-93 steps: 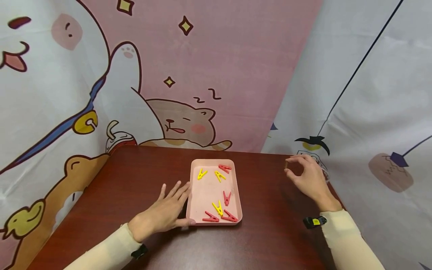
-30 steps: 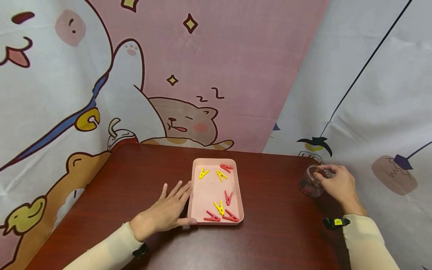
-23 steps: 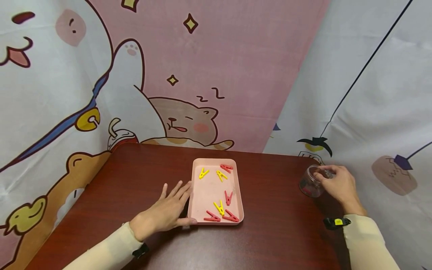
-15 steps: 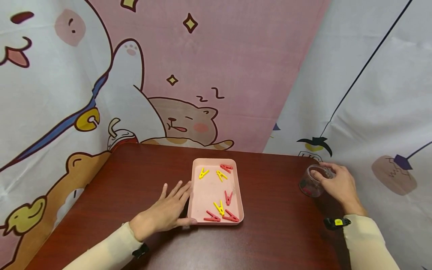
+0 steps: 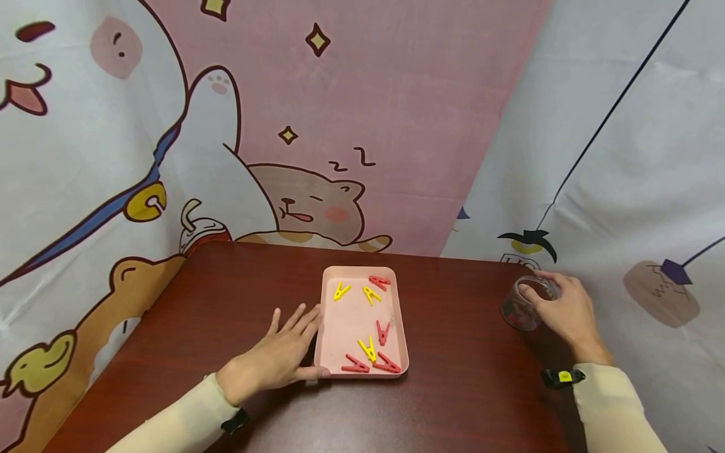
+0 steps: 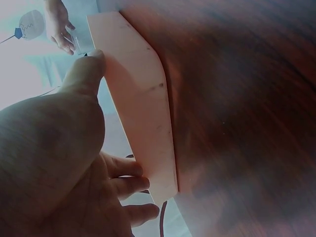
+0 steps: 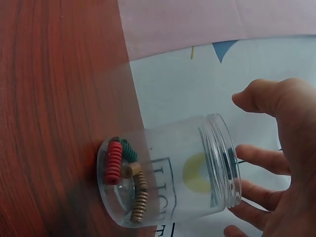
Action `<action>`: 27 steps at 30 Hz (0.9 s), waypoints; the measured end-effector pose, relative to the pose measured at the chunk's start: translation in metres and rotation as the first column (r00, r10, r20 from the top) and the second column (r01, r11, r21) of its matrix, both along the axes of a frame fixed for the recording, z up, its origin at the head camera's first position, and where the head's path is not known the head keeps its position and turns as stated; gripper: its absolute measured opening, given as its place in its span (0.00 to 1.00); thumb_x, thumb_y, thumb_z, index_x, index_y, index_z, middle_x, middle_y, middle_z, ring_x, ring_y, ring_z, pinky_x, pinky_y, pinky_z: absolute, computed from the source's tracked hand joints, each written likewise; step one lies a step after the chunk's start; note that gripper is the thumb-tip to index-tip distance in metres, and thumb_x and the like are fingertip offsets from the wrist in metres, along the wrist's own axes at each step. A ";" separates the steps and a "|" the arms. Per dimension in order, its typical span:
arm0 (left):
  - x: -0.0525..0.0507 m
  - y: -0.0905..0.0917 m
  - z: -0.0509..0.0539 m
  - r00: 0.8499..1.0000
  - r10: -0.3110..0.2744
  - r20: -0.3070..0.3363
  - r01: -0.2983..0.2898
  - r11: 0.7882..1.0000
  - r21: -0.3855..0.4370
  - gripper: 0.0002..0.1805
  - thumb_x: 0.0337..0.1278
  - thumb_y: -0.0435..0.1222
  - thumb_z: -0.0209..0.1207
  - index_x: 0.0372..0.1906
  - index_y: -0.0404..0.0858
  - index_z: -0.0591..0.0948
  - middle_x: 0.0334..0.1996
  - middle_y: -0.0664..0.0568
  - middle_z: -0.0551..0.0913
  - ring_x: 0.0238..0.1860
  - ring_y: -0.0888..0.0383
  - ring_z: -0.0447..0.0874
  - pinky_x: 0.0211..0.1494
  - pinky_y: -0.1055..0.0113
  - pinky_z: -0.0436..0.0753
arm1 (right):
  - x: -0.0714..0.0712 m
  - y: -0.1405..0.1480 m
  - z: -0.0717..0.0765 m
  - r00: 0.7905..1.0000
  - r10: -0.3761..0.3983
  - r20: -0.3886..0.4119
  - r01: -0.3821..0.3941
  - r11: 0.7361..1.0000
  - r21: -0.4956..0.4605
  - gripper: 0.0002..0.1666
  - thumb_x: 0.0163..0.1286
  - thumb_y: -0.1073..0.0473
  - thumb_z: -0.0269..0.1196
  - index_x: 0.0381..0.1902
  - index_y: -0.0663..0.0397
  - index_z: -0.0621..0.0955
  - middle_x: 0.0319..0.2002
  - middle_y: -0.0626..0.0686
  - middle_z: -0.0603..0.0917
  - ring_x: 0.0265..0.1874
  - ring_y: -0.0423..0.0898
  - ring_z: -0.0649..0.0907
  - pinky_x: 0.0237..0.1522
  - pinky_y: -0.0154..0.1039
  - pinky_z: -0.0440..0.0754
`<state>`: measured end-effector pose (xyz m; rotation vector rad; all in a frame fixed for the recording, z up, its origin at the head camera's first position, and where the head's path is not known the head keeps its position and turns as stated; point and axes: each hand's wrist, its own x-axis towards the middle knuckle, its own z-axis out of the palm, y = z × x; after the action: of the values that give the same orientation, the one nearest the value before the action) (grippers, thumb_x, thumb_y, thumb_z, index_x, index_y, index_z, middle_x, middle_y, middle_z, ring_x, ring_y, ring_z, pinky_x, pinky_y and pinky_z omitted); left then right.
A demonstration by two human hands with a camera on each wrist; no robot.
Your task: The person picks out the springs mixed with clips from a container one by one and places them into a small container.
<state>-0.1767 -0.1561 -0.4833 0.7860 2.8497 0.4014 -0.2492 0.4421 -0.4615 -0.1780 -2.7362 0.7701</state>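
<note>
My left hand (image 5: 272, 362) rests with fingers spread against the left edge of a pink tray (image 5: 352, 324). The thumb lies at the tray's near corner. Several small red clips (image 5: 382, 333) and yellow clips (image 5: 368, 350), shaped like clothespins, lie in the tray. At the far right, my right hand (image 5: 563, 308) is at the mouth of a clear jar (image 5: 517, 309), its thumb and fingers apart with nothing pinched. The right wrist view shows a red coil spring (image 7: 113, 163), a green one (image 7: 129, 150) and brown ones (image 7: 140, 197) at the jar's bottom.
The dark brown wooden table (image 5: 459, 377) carries the tray in its middle and the jar near its right edge. Printed cloth (image 5: 396, 126) with cartoon animals hangs behind and beside the table.
My right hand held a small brown spring above the table, then moved right to the jar with fingertips at its mouth. Thumb and fingers have since spread apart. The left hand stays put.
</note>
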 end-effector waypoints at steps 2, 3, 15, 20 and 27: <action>0.000 0.000 0.000 1.000 -0.001 -0.001 0.001 1.000 0.000 0.63 0.75 0.68 0.70 0.94 0.32 0.60 0.96 0.38 0.57 0.97 0.29 0.52 0.89 0.11 0.49 | 0.000 -0.002 -0.001 1.000 0.007 -0.025 -0.007 1.000 0.002 0.46 0.84 0.33 0.69 0.83 0.62 0.79 0.80 0.81 0.71 0.78 0.83 0.71 0.74 0.86 0.69; 0.000 0.000 0.000 1.000 -0.001 -0.001 0.001 1.000 0.002 0.63 0.75 0.68 0.70 0.94 0.32 0.60 0.96 0.38 0.57 0.97 0.29 0.53 0.88 0.11 0.49 | 0.001 -0.003 -0.002 0.999 0.012 -0.042 -0.012 1.000 0.003 0.46 0.84 0.34 0.69 0.82 0.61 0.79 0.80 0.80 0.72 0.78 0.82 0.71 0.74 0.85 0.70; 0.000 0.000 0.004 1.000 0.006 -0.002 -0.006 1.000 -0.002 0.63 0.75 0.66 0.71 0.95 0.32 0.59 0.96 0.37 0.58 0.97 0.29 0.52 0.89 0.11 0.48 | 0.012 -0.030 0.003 0.978 0.068 -0.199 -0.060 0.997 0.046 0.38 0.81 0.41 0.73 0.79 0.55 0.84 0.81 0.74 0.75 0.77 0.80 0.73 0.72 0.86 0.67; 0.001 0.001 0.004 1.000 0.003 0.001 -0.003 1.000 0.002 0.63 0.75 0.66 0.71 0.95 0.32 0.59 0.96 0.38 0.58 0.97 0.29 0.52 0.88 0.11 0.49 | 0.015 -0.042 0.005 0.971 0.096 -0.220 -0.081 0.994 0.077 0.36 0.80 0.41 0.74 0.77 0.53 0.85 0.80 0.72 0.77 0.77 0.80 0.73 0.70 0.87 0.66; 0.001 0.000 0.004 1.000 0.003 -0.001 -0.003 1.000 0.006 0.63 0.75 0.66 0.72 0.95 0.32 0.60 0.96 0.38 0.58 0.97 0.29 0.52 0.88 0.11 0.48 | 0.016 -0.056 0.003 0.956 0.158 -0.246 -0.130 0.984 0.126 0.34 0.77 0.45 0.78 0.74 0.53 0.87 0.79 0.71 0.79 0.76 0.79 0.75 0.69 0.87 0.66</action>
<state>-0.1757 -0.1559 -0.4794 0.7827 2.8523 0.4103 -0.2334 0.3866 -0.4589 0.1371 -2.5548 0.6289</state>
